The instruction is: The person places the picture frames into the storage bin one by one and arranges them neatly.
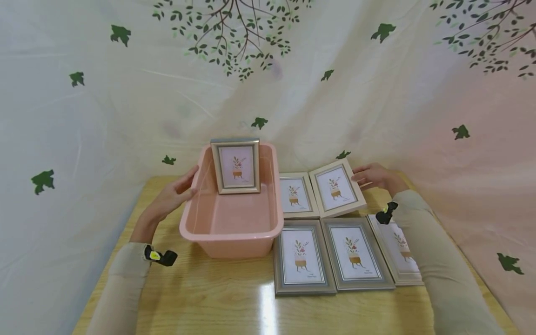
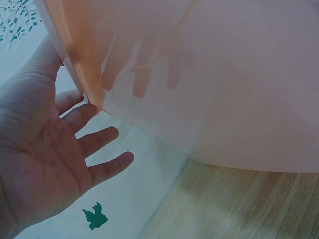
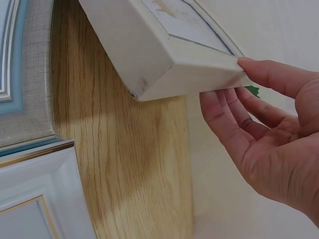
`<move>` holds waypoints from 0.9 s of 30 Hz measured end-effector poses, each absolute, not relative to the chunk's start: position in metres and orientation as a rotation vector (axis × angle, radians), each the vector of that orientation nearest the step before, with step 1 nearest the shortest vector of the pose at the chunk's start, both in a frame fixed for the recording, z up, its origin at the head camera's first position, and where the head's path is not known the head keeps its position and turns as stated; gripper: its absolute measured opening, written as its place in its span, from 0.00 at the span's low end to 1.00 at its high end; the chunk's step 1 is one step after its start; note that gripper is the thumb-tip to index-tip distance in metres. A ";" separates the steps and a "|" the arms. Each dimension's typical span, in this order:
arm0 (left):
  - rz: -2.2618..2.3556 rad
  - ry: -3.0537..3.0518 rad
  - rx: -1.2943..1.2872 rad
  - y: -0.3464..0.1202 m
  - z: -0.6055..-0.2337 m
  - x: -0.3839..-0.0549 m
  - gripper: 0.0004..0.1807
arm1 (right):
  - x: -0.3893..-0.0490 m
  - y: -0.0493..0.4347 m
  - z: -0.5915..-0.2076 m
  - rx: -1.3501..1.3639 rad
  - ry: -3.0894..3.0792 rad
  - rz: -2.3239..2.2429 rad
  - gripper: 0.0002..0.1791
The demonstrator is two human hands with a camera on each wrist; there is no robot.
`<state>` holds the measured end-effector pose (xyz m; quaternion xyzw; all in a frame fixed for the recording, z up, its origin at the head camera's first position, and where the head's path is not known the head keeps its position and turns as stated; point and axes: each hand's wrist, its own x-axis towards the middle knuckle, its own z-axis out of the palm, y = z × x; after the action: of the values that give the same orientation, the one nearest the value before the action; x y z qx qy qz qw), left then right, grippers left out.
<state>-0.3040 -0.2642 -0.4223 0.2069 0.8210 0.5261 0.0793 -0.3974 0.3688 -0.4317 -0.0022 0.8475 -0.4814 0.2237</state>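
Note:
My left hand [image 1: 170, 197] is at the left rim of a pink plastic basin [image 1: 239, 246]. In the left wrist view its thumb goes over the rim and two fingertips touch the edge; the other fingers are spread. A silver-gold picture frame [image 1: 256, 163] leans inside the basin at its back wall. My right hand [image 1: 374, 177] pinches the right edge of a cream picture frame [image 1: 341, 208], thumb on top and fingers beneath. That frame is tilted, its near corner raised off the table in the right wrist view. Another cream picture frame [image 1: 299, 215] lies beside it, against the basin.
Two grey-silver picture frames [image 1: 305, 291] [image 1: 366, 284] lie in front on the wooden table [image 1: 201, 298]. A white picture frame [image 1: 406, 279] beside them is partly covered by the right sleeve [image 1: 435, 260]. A cloth with leaf and bird prints [image 1: 293, 121] hangs behind the table.

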 end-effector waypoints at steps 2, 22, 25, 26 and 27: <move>1.574 2.458 0.616 -0.264 -0.423 -0.304 0.38 | -0.395 0.369 -0.430 -0.019 2.348 -1.332 0.33; 1.578 2.462 0.619 -0.263 -0.425 -0.304 0.38 | -0.356 0.373 -0.407 -0.120 2.478 -1.657 0.35; 1.582 2.456 0.622 -0.262 -0.424 -0.303 0.39 | -0.350 0.374 -0.404 -0.113 2.460 -1.777 0.36; 1.583 2.456 0.623 -0.262 -0.425 -0.303 0.39 | -0.348 0.374 -0.403 -0.113 2.460 -1.809 0.37; 1.587 2.452 0.621 -0.262 -0.425 -0.303 0.39 | -0.346 0.374 -0.402 -0.118 2.457 -1.847 0.37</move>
<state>-0.3030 -0.2616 -0.4253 0.2072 0.8188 0.5298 0.0776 -0.3464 0.3740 -0.4015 -0.0382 0.7983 -0.6001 0.0328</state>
